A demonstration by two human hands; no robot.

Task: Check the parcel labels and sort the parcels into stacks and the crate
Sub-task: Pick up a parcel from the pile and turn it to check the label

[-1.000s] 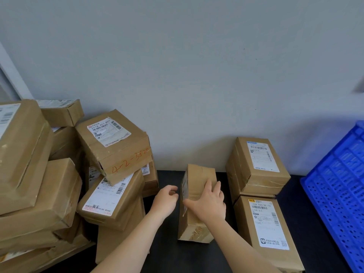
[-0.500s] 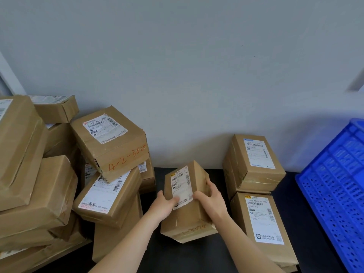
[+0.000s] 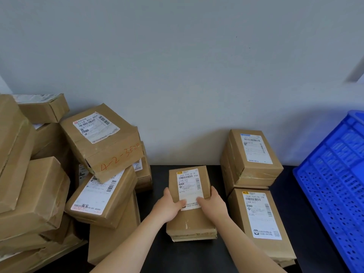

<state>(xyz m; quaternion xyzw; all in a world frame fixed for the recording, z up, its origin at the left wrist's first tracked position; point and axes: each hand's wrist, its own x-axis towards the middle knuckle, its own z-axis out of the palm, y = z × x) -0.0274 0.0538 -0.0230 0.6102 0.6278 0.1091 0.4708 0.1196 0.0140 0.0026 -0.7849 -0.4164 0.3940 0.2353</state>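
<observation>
Left hand (image 3: 167, 208) and right hand (image 3: 212, 207) grip the parcel (image 3: 190, 222) by its sides, flat on the tabletop (image 3: 157, 245); label (image 3: 188, 185) faces up, reads "G795".

One blue plastic crate (image 3: 334, 194) is in view. There are two hands, the left hand (image 3: 169, 207) and the right hand (image 3: 212, 207), with one parcel (image 3: 189, 219) between them. Four more parcels sit to the right, two in the back stack (image 3: 254, 154) and two in the near stack (image 3: 262, 223). The left heap (image 3: 59, 184) has at least ten cardboard parcels, with the exact count hidden. One handwritten number (image 3: 120, 156) is visible.
</observation>
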